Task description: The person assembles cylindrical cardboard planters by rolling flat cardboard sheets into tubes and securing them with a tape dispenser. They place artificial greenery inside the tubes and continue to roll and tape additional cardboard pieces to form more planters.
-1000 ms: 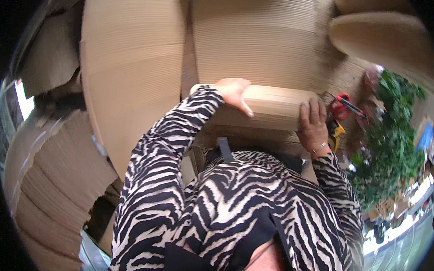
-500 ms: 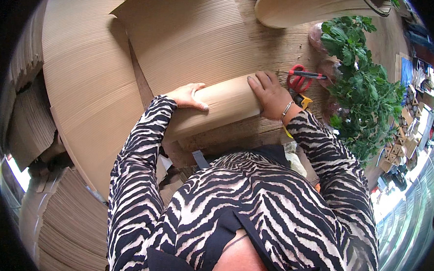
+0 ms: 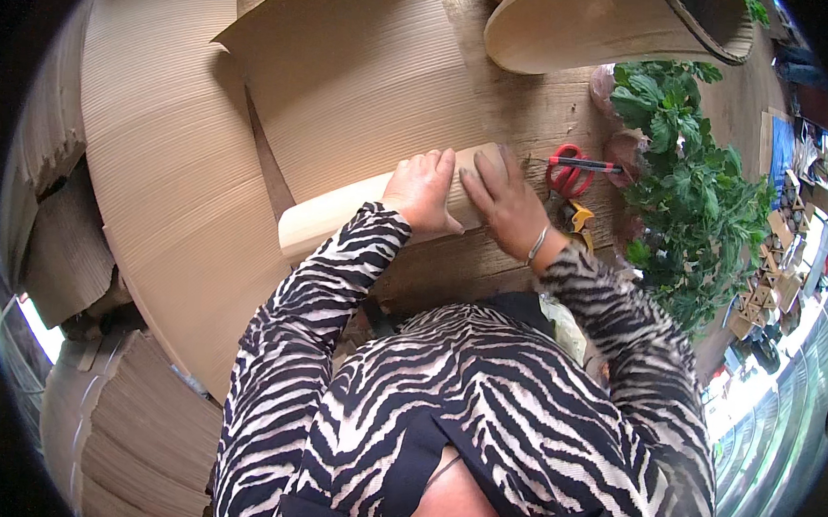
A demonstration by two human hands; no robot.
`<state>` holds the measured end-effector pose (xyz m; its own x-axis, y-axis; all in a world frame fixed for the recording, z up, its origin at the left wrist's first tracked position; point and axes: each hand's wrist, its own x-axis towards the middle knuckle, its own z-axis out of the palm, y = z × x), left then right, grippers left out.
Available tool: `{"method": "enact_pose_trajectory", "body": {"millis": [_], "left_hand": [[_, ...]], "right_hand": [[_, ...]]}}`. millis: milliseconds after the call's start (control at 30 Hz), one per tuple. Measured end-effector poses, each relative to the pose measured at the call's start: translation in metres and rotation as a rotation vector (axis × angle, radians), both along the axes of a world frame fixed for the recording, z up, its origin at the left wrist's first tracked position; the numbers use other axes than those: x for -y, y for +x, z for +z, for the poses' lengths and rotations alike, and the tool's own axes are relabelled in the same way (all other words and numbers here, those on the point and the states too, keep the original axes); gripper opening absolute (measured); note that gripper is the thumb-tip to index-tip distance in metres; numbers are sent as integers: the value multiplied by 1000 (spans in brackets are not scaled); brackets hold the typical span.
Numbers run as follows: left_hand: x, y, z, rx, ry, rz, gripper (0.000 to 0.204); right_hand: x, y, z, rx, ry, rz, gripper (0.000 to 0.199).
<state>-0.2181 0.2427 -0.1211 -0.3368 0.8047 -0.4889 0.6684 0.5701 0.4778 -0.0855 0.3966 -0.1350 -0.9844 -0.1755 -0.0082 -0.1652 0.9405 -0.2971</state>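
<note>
A sheet of ribbed brown cardboard (image 3: 358, 78) lies on the wooden table, and its near end is rolled into a cardboard roll (image 3: 327, 218) in front of me. My left hand (image 3: 422, 193) wraps over the middle of this roll, thumb toward me and fingers together on top. Beside it, my right hand (image 3: 509, 203) grips the roll's right end; its fingertips are smeared by motion. The underside of the roll is hidden.
Red-handled scissors (image 3: 570, 170) and a yellow-handled tool (image 3: 581, 219) lie right of my right hand. Leafy green plants in wrapped pots (image 3: 694, 189) line the right side. A large curved cardboard piece (image 3: 585, 29) stands far right; more cardboard sheets (image 3: 167, 152) spread leftward.
My left hand has slid right along the roll, close to my right hand. The roll's left end now shows, and the near loose edge has been wound up.
</note>
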Motion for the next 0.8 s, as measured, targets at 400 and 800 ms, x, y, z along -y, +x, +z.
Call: {"method": "enact_pose_trajectory", "body": {"millis": [400, 800], "left_hand": [[-19, -57, -21, 265, -138, -55, 97], [-24, -36, 3, -169, -37, 31, 118]], "right_hand": [[-12, -35, 3, 221, -146, -75, 85], [-52, -140, -7, 776, -203, 47, 119]]}}
